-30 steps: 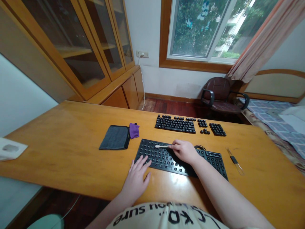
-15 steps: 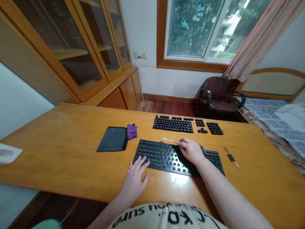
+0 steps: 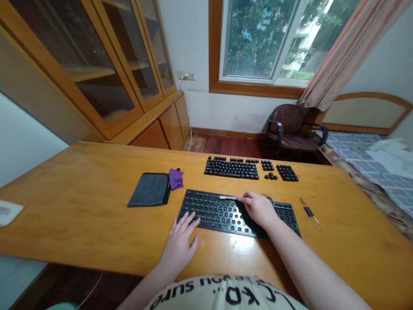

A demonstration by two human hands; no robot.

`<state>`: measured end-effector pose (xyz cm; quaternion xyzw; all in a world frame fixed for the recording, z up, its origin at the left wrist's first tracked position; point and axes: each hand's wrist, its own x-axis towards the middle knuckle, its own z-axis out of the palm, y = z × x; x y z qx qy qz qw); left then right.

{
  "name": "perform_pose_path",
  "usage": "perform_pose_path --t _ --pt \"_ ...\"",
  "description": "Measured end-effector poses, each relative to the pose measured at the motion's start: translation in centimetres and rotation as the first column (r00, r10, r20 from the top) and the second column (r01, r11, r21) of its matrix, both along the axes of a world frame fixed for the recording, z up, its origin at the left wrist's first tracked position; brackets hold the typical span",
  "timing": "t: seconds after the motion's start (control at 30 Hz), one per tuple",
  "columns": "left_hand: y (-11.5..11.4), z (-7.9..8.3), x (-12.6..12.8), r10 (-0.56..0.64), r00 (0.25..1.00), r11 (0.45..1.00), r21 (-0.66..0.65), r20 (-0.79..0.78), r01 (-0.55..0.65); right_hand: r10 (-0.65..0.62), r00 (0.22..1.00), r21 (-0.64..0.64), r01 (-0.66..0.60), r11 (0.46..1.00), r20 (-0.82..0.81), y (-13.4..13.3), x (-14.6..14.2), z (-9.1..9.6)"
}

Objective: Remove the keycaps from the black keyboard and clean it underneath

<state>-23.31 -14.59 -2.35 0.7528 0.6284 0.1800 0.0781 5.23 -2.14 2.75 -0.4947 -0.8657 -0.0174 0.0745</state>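
Note:
A black keyboard (image 3: 209,211) with its keycaps off lies on the desk in front of me, bare switches showing. My right hand (image 3: 260,209) is over its right half, thumb and fingers closed on a thin white cotton swab (image 3: 228,197). The swab points left, its tip over the back rows of switches; whether it touches them I cannot tell. My left hand (image 3: 182,241) rests with fingers spread on the keyboard's front left corner. Behind the keyboard, the removed black keycaps (image 3: 230,168) are laid out in keyboard order. My right hand and forearm hide part of the keyboard.
A wire keycap puller (image 3: 309,212) lies right of the keyboard. To the left are a dark grey pouch (image 3: 149,190) and a purple cloth (image 3: 176,178). A white object (image 3: 9,212) sits at the desk's left edge. Beyond the wooden desk (image 3: 97,224) stands an armchair (image 3: 287,127).
My right hand has lowered the swab toward me, from behind the keyboard's back edge to over its back rows. My left hand stays on the corner. The view has shifted slightly.

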Motion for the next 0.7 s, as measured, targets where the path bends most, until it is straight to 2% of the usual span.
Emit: perform_pose_path --t 0.07,0.1,0.2,0.23,0.27,0.37,0.4,0.53,0.57,0.7 --pt "0.0 -0.1 0.0 0.001 1.0 1.0 -0.001 -0.003 -0.001 -0.086 0.996 0.037 0.087 0.996 -0.013 0.1 0.1 -0.1" --pt "0.0 -0.1 0.0 0.0 1.0 1.0 -0.004 -0.005 0.0 -0.072 0.997 0.041 0.073 0.997 -0.033 0.1 0.2 -0.2" --pt "0.0 -0.1 0.0 -0.005 1.0 1.0 -0.006 -0.007 0.005 0.111 0.991 0.004 -0.111 0.994 -0.077 0.3 0.7 -0.3" --pt "0.0 -0.1 0.0 -0.004 1.0 1.0 -0.003 -0.005 0.004 0.129 0.989 -0.004 -0.13 0.991 -0.071 0.4 0.9 -0.3" --pt "0.0 -0.1 0.0 -0.002 1.0 1.0 0.0 -0.001 0.002 0.101 0.993 -0.004 -0.102 0.995 -0.055 0.4 1.0 -0.4" --pt "0.0 -0.1 0.0 0.003 1.0 1.0 0.004 0.003 -0.003 -0.09 0.995 0.029 0.091 0.995 -0.034 0.3 1.5 -0.4" --pt "0.0 -0.1 0.0 0.003 1.0 1.0 0.003 0.001 -0.003 -0.105 0.993 0.029 0.106 0.994 -0.05 0.2 1.7 -0.4" --pt "0.0 0.0 0.0 0.001 1.0 1.0 -0.002 -0.006 -0.001 0.089 0.99 -0.023 -0.092 0.995 -0.106 -0.4 2.4 -0.1" --pt "0.0 0.0 0.0 0.001 1.0 1.0 0.0 -0.005 -0.001 0.106 0.99 -0.029 -0.109 0.994 -0.095 -0.5 2.5 -0.1" --pt "0.0 0.1 0.0 0.002 1.0 1.0 0.004 0.004 -0.002 -0.073 0.995 0.049 0.076 0.996 -0.063 -1.0 2.3 -0.2"
